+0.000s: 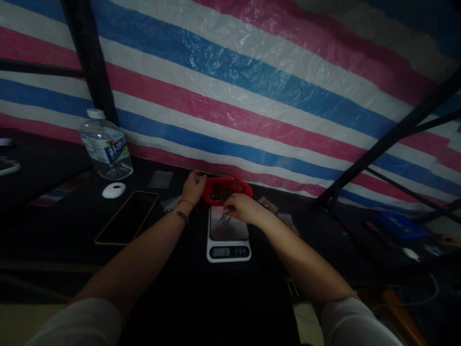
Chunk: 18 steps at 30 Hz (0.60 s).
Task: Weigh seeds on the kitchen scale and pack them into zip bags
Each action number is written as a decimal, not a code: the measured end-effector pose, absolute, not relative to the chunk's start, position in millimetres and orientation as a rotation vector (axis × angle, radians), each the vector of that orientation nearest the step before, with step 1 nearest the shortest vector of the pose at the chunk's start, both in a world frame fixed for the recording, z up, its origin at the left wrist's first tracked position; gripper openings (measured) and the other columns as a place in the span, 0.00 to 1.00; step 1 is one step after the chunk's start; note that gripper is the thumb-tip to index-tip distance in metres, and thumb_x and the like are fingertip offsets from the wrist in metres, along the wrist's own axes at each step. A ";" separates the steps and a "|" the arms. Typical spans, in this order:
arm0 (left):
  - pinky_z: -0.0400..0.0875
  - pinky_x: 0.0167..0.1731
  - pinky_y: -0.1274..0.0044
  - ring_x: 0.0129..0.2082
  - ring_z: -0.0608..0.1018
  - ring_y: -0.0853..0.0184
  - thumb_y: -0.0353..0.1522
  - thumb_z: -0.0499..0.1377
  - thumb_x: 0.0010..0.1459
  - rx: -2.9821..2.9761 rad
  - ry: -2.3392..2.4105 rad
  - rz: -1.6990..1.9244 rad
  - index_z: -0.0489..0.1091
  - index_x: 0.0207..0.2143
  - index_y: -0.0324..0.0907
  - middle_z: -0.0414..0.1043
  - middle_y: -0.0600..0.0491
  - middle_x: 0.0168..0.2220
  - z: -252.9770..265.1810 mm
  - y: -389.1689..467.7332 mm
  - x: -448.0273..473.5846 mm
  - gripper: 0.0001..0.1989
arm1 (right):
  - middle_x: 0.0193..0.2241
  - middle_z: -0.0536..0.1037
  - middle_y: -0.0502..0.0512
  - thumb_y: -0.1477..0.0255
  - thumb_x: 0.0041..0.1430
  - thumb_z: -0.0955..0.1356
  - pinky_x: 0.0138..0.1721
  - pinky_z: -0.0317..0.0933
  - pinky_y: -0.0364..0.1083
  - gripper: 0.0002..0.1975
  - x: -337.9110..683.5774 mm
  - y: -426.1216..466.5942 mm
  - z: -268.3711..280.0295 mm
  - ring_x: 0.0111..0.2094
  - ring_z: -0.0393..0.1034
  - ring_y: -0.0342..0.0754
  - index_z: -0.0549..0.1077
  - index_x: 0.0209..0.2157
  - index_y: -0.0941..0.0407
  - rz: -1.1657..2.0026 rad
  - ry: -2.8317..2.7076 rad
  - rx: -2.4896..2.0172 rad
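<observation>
A white kitchen scale (229, 230) with a metal plate and a small display lies in front of me. Just behind it stands a red plastic basket (248, 188) with many small brownish pieces (221, 193) in it. My left hand (193, 188) is at the basket's left edge, its fingers curled; a faint glint shows between thumb and finger, too small to name. Over the scale's plate, my right hand (242, 208) points down with fingers pinched together. Something small and shiny shows at its fingertips, too blurred to identify.
Filled clear bags (286, 222) lie right of the scale. To the left are a flat clear bag (160, 179), a phone (127, 217), a white round device (114, 190) and a plastic bottle (106, 149). A blue tray (401, 226) sits far right, near another person's hand (448, 239).
</observation>
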<state>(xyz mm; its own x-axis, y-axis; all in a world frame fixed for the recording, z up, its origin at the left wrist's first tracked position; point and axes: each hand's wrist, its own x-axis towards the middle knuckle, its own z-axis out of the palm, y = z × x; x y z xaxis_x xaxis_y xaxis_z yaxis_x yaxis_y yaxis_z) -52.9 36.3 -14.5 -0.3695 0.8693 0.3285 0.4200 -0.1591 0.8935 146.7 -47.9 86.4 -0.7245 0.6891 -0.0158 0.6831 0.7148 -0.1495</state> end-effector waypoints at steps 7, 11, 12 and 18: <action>0.69 0.44 0.70 0.43 0.77 0.58 0.43 0.55 0.57 1.471 1.739 1.539 0.68 0.48 0.41 0.75 0.44 0.43 -14.3 36.3 -53.2 0.21 | 0.35 0.79 0.56 0.81 0.54 0.67 0.41 0.59 0.43 0.09 147.6 -48.8 87.9 0.39 0.71 0.47 0.78 0.34 0.59 0.213 -2.861 -1.114; 0.69 0.44 0.70 0.43 0.77 0.58 0.43 0.55 0.57 1.461 1.750 1.530 0.68 0.48 0.41 0.75 0.44 0.43 -13.8 36.8 -53.5 0.21 | 0.38 0.79 0.57 0.77 0.56 0.68 0.44 0.60 0.45 0.07 154.0 -48.5 88.6 0.42 0.71 0.49 0.78 0.37 0.58 0.251 -2.813 -1.114; 0.69 0.44 0.70 0.43 0.77 0.58 0.43 0.55 0.56 1.453 1.749 1.529 0.68 0.48 0.41 0.75 0.45 0.43 -13.7 36.9 -53.5 0.21 | 0.40 0.78 0.58 0.74 0.56 0.69 0.46 0.60 0.46 0.09 156.1 -48.4 87.5 0.44 0.70 0.50 0.77 0.39 0.58 0.255 -2.788 -1.115; 0.69 0.45 0.70 0.43 0.77 0.58 0.43 0.55 0.57 1.470 1.738 1.541 0.68 0.47 0.41 0.75 0.45 0.43 -14.5 37.2 -52.9 0.20 | 0.45 0.77 0.60 0.72 0.52 0.72 0.48 0.60 0.48 0.18 162.9 -44.0 70.4 0.47 0.69 0.52 0.74 0.47 0.58 0.322 -2.778 -1.153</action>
